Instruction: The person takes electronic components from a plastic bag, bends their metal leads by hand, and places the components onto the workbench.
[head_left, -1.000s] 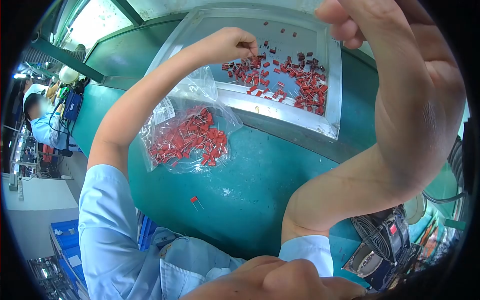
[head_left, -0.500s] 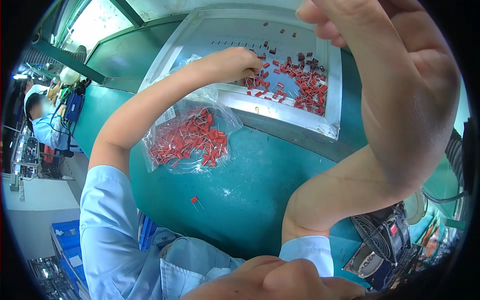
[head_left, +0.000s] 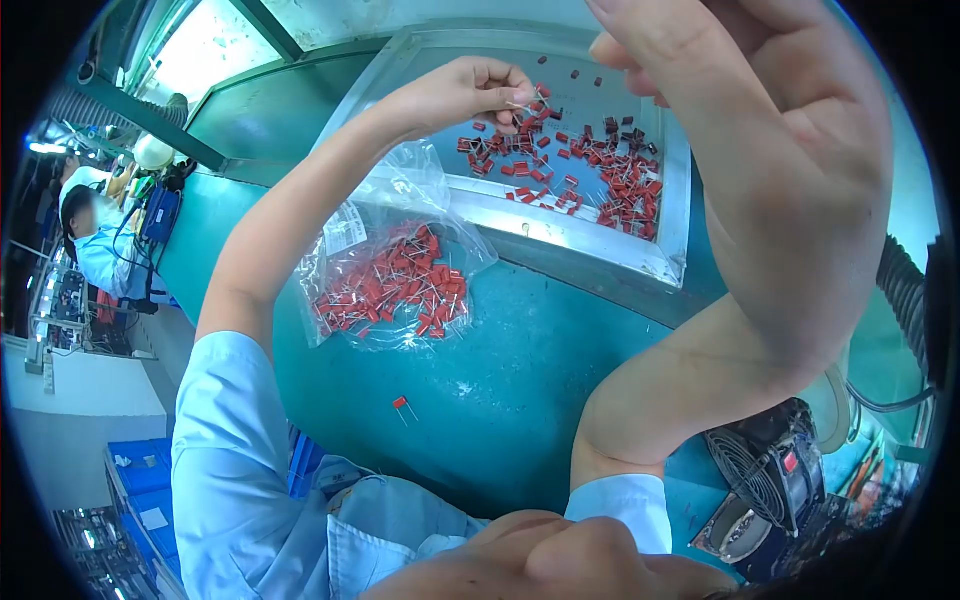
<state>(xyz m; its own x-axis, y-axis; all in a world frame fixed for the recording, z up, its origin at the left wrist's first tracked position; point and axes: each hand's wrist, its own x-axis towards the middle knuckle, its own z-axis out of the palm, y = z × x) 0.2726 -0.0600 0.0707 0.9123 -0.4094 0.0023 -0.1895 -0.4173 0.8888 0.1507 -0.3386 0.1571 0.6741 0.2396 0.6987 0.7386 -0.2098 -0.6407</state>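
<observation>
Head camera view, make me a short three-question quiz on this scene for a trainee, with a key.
1. True or false: the clear plastic bag holds red components.
2. Multiple choice: the lone red component nearest the person lies A) inside the bag, B) on the green table, C) in the silver-framed tray.
3. Short answer: which hand has its fingertips at the components in the tray?

Key: 1. True. 2. B. 3. The left hand.
</observation>
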